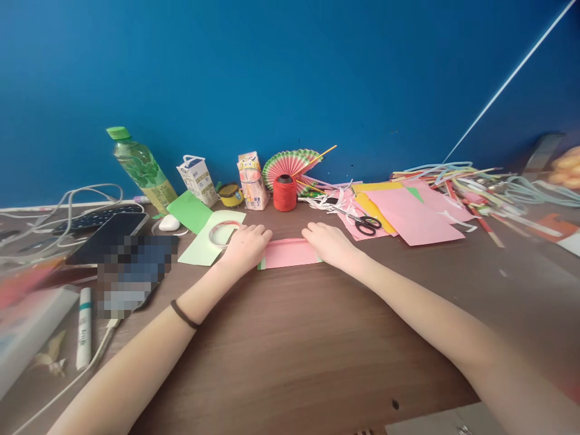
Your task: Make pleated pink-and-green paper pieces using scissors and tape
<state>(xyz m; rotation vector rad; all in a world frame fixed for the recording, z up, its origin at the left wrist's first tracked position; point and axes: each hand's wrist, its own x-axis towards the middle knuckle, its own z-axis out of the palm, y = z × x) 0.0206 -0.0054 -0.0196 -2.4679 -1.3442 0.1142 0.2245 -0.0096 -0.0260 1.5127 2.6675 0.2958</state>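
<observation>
The green-edged pink paper (292, 257) lies on the wooden desk (281, 350) between the two hands, its far edge apparently folded into a narrow ridge. The left hand (248, 244) grips its left end and the right hand (330, 243) its right end, fingers curled close at the far corners. For a crisp, straight fold, both hands would best press evenly, line up the green ends and work the crease along the desk so that the middle does not bow. Just left of the left hand, a tape roll (215, 228) rests on pale green paper (196, 252); beyond both hands stand a red thread spool (285, 197) and a pleated paper fan (281, 170). Black-handled scissors (368, 225) lie beyond the right hand. The thumbs and the paper's underside are hidden, the number of layers is unclear, and the phone (158, 257) left of the left hand is pixelated.
</observation>
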